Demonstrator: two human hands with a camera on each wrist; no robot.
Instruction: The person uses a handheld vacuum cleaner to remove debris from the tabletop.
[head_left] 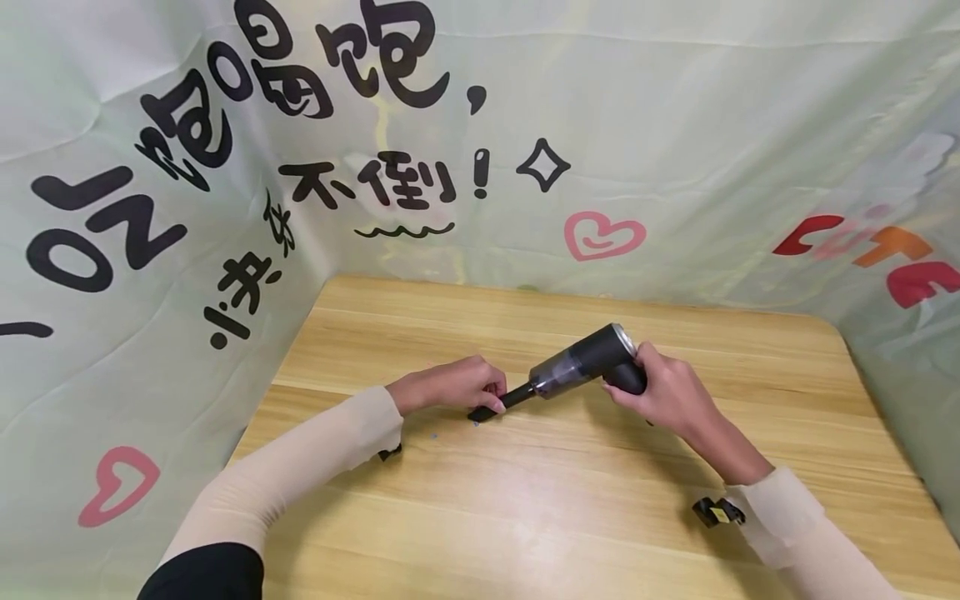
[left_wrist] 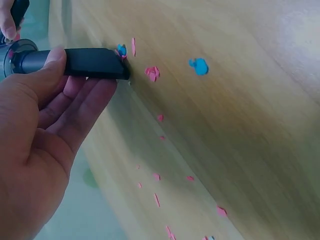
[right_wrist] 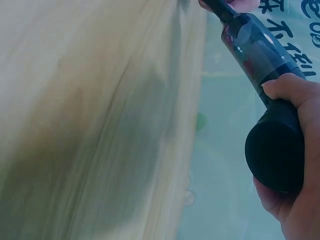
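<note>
Gripping one handheld vacuum point(head_left: 600, 348) with curled right fingers point(head_left: 652, 363), pinching its one nozzle point(left_wrist: 92, 62) with left fingers point(left_wrist: 95, 97), near two biggish blue bits point(left_wrist: 201, 66).

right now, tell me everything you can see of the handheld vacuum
The handheld vacuum looks like black plastic, with a smoky see-through barrel, silvery rear rim, short handle and slim nozzle cut at a slant. It tilts nozzle-down over the wooden table, tip beside pink and blue bits. The left hand pinches the nozzle; the right hand grips the handle. Whether it is running, I cannot tell.
</note>
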